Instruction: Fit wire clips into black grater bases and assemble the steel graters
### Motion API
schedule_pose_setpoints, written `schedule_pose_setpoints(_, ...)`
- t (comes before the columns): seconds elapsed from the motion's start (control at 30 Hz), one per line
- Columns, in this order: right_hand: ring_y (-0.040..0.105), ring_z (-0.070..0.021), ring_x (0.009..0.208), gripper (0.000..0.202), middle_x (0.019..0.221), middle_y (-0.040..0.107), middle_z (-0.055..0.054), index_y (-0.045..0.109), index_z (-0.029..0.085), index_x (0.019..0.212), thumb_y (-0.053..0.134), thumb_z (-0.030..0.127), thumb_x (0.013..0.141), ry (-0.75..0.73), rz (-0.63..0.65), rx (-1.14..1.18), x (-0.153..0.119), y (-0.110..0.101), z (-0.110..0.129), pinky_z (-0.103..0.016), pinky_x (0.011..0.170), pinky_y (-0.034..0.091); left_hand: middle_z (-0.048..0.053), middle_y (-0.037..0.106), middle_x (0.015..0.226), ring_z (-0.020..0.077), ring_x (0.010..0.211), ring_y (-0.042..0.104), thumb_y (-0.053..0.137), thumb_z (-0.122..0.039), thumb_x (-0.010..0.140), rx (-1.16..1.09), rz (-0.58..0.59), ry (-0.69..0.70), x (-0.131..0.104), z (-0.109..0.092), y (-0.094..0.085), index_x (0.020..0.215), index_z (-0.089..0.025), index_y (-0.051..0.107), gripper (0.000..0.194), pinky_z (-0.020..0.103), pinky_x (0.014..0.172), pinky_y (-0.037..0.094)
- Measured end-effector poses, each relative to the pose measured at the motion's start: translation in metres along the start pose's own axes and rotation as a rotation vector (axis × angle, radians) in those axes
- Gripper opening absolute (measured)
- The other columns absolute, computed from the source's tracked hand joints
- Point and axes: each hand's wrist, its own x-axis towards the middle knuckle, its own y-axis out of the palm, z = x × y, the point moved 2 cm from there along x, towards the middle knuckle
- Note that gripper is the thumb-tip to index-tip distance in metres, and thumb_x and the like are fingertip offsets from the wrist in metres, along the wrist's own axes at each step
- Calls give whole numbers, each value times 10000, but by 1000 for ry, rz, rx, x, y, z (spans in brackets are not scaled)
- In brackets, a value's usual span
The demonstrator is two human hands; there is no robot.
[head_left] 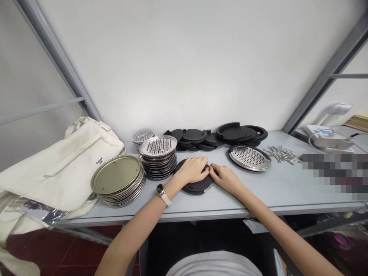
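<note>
A black disc [198, 187] with a raised rim lies on the table in front of me. My left hand [194, 170] rests across its top and grips it, fingers curled near the far right edge. My right hand [225, 177] is closed in a pinch at the same edge, on a small shiny metal clip [208, 164]. The fingers partly hide the clip. To the left of the disc stands a stack of round metal graters [159, 151]. On the right a grater plate sits in a black rim [250, 158], beside a pile of metal clips [283, 154].
Several black round holders [195, 136] lie heaped along the wall. A stack of plates with an olive top [116, 176] stands at the left, next to a cream bag [66, 165]. Smaller perforated discs [143, 135] are behind. A white device with cables [330, 134] is at far right.
</note>
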Motion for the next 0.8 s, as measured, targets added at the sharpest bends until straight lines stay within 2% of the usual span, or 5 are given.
schedule_pose_setpoints(0.3,473,-122,469,261,525,544,0,461,204,665,346,289,883,-24,-15,21,-1,-3,1,-234,504,235,41,568,891,201,786,558,385,-312,885,9,-9,6,0,1,0,928,-179,424,145,305,612,392)
schedule_pose_setpoints(0.8,495,-132,490,285,553,567,-14,507,200,702,326,303,895,-4,4,14,-2,-4,3,-238,512,257,45,566,896,203,798,558,376,-305,885,-11,8,-4,0,0,-1,938,-180,440,150,308,622,399)
